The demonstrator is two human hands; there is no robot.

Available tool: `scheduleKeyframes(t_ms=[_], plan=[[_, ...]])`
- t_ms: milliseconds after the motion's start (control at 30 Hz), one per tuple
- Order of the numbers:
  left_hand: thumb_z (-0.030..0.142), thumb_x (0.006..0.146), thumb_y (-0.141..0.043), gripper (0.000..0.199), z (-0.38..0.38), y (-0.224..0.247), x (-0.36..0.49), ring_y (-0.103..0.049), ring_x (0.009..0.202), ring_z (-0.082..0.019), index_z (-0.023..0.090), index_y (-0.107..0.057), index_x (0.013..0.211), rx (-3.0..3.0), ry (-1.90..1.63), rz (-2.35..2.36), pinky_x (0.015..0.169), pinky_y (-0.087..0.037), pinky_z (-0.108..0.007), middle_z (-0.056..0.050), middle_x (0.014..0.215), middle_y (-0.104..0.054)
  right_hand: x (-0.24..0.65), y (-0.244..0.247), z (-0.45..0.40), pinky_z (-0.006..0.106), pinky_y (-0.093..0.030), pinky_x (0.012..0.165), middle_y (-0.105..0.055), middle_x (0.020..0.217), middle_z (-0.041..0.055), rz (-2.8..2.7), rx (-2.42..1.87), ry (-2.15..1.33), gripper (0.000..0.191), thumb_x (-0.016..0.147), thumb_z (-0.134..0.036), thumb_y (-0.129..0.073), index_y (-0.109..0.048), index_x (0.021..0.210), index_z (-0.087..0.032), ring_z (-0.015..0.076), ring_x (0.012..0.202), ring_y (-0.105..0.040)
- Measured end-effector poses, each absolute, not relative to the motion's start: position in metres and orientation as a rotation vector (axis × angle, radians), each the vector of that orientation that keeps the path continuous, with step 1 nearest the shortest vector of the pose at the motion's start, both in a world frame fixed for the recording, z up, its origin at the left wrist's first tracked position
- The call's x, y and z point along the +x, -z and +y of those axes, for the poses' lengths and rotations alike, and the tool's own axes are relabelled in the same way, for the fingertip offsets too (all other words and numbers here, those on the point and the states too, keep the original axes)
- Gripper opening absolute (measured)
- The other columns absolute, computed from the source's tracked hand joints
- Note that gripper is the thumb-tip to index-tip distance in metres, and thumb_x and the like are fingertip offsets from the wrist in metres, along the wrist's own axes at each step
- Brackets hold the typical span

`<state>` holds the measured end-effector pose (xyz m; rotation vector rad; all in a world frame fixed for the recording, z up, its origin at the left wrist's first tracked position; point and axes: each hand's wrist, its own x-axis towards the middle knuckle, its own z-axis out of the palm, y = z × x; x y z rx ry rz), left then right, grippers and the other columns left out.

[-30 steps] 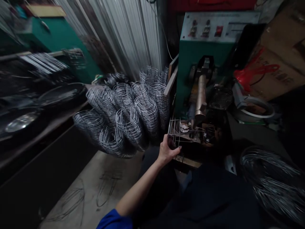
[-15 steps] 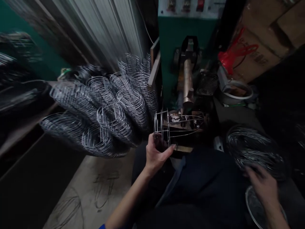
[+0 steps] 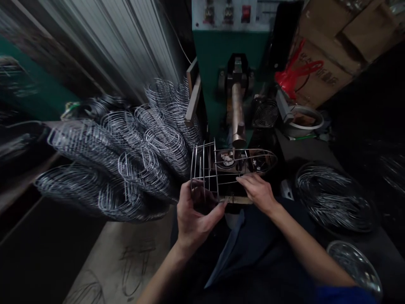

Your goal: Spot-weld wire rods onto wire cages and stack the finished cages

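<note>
A silvery wire frame (image 3: pixel 217 169), with several crossing bars and a long rounded loop to the right, stands before me under the machine's copper-coloured electrode arm (image 3: pixel 238 114). My left hand (image 3: pixel 198 211) grips its lower left end, fingers curled behind the bars and thumb along the front. At the frame's lower middle, my right hand (image 3: pixel 257 192) pinches a thin wire (image 3: pixel 229 183) between closed fingertips; whether that wire is loose or part of the frame I cannot tell. The right fingertips partly hide the wire's end.
Stacked bundles of bent wire loops (image 3: pixel 142 164) fill the left side. To the right are a tray of wire pieces (image 3: pixel 329 202), a clear bowl (image 3: pixel 356 264) and a round container (image 3: pixel 308 118). Cardboard boxes (image 3: pixel 335 63) stand behind a red tool handle (image 3: pixel 294 78). The green machine (image 3: pixel 228 44) rises ahead.
My right hand has moved left from beside the wire tray to the wire frame, and its fingers are now closed on a thin wire. My left hand keeps its grip. The view has shifted slightly.
</note>
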<state>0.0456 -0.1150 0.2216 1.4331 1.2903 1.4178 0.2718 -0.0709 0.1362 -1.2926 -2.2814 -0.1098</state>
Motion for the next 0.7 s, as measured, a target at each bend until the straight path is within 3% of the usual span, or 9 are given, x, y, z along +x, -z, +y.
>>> scheduleKeyframes(t_ms=[267,500,700], plan=[[0.017,0.069,-0.083,0.054,-0.105,-0.231,0.052,-0.058,0.057,-0.009,0.023,-0.045,0.107,1.490,-1.518,1.274,0.056,-0.050,-0.019,0.007,0.071,-0.058,0.271,-0.140,-0.053,0.032,-0.054,0.093,-0.072,0.117,0.0026,-2.317,-1.276,0.159,0.041,0.091,-0.003,-0.052,-0.066,0.125,-0.022,0.0204,0.103,-0.063],[0.016,0.070,-0.083,0.052,-0.099,-0.234,0.054,-0.057,0.055,-0.008,0.022,-0.046,0.106,1.554,-1.581,1.263,0.053,-0.049,-0.017,0.006,0.071,-0.059,0.273,-0.141,-0.042,0.030,-0.056,0.090,-0.073,0.117,0.0016,-2.224,-1.248,0.116,0.044,0.089,-0.003,-0.054,-0.067,0.124,-0.026,0.0207,0.124,-0.056],[0.017,0.070,-0.082,0.050,-0.095,-0.229,0.059,-0.056,0.055,-0.008,0.022,-0.047,0.105,1.514,-1.642,1.260,0.052,-0.048,-0.017,0.007,0.070,-0.057,0.272,-0.139,-0.034,0.029,-0.057,0.089,-0.074,0.115,0.0020,-2.215,-1.227,0.051,0.041,0.091,-0.003,-0.053,-0.067,0.121,-0.026,0.0188,0.126,-0.056]])
